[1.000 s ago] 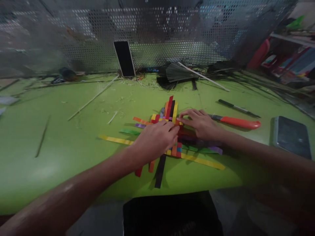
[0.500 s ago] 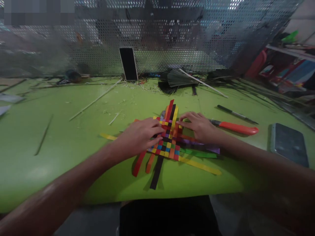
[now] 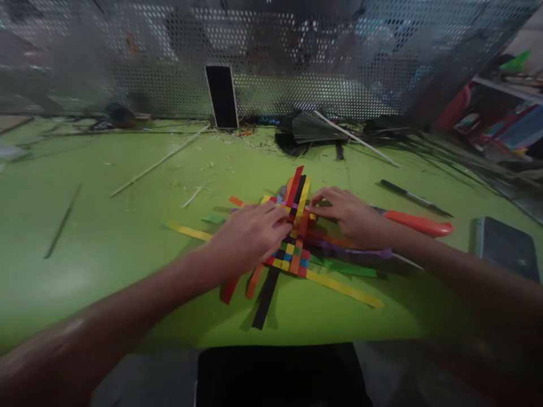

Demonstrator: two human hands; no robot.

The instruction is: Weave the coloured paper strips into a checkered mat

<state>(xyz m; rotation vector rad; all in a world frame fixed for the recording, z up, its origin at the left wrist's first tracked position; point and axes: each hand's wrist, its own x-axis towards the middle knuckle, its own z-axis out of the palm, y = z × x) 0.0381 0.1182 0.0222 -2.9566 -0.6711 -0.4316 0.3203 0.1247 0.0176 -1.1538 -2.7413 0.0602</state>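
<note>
Out on the left, the loose end of a yellow strip [image 3: 189,230] lies on the green table [image 3: 106,254]. My left hand [image 3: 249,233] comes next, palm down over the woven mat [image 3: 289,261], fingers bent and close together; their tips are partly hidden, so I can't tell whether they pinch anything. The mat sits on the table in front of me, partly under that hand. I'd judge it light, thin and bendy, like paper, easy to crease or pull loose; better pressed down at the checkered middle and taken by one strip close to the weave. My right hand [image 3: 347,213] is at the mat's right edge, thumb and forefinger near each other by an orange strip [image 3: 302,220]; whether they grip it, I can't tell. Beyond lies a red handle [image 3: 418,223]. Compared with half a second ago, my left fingers reach further right, covering more checks, while my right hand stays at the same edge.
</note>
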